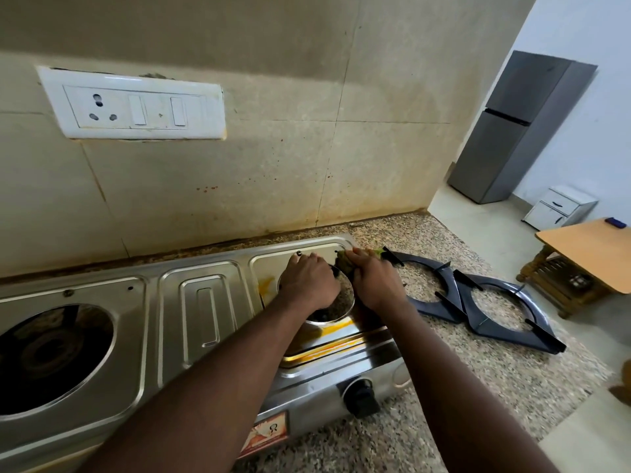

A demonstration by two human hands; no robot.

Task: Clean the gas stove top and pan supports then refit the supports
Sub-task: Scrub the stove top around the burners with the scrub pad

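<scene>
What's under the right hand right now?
A green scrubber shows past the right hand, at the stove's back right corner. The fingers cover most of it, and the steel beneath.

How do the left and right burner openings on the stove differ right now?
The left burner opening is dark inside, with no hand near. The right burner opening shows a speckled surface inside, the left hand covers part of it, and yellow stains lie beside it. Both lack pan supports.

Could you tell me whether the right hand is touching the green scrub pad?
Touching. The head view shows the right hand curled over the green scrub pad on the stove top's rear corner.
</scene>
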